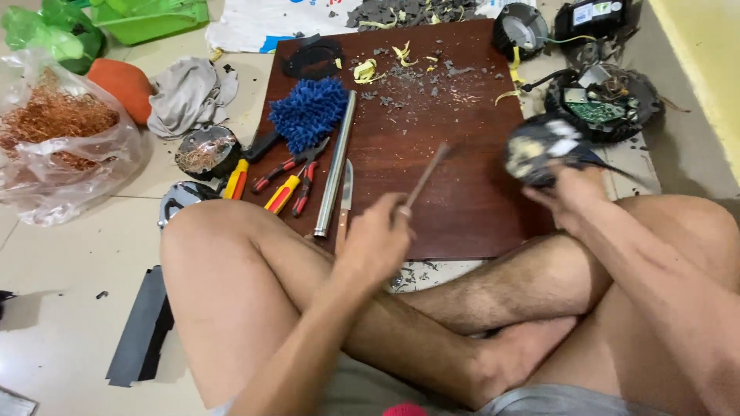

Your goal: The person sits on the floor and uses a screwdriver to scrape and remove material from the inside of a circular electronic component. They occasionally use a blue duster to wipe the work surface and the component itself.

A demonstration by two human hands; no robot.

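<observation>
My left hand [375, 240] is closed around a thin brown stick-like tool [426, 176] that points up and to the right over the dark red wooden board [455, 131]. My right hand [569, 198] grips a round black part with pale patches [542, 148], held just above the board's right edge and blurred. My crossed bare legs fill the lower part of the view.
On the board lie a metal tube [335, 166], a knife [344, 192], red pliers [297, 173], a yellow-handled tool [281, 194] and a blue fluffy duster [308, 112]. A bag of copper wire [58, 127] is at the left. Opened black devices [605, 104] sit at the upper right.
</observation>
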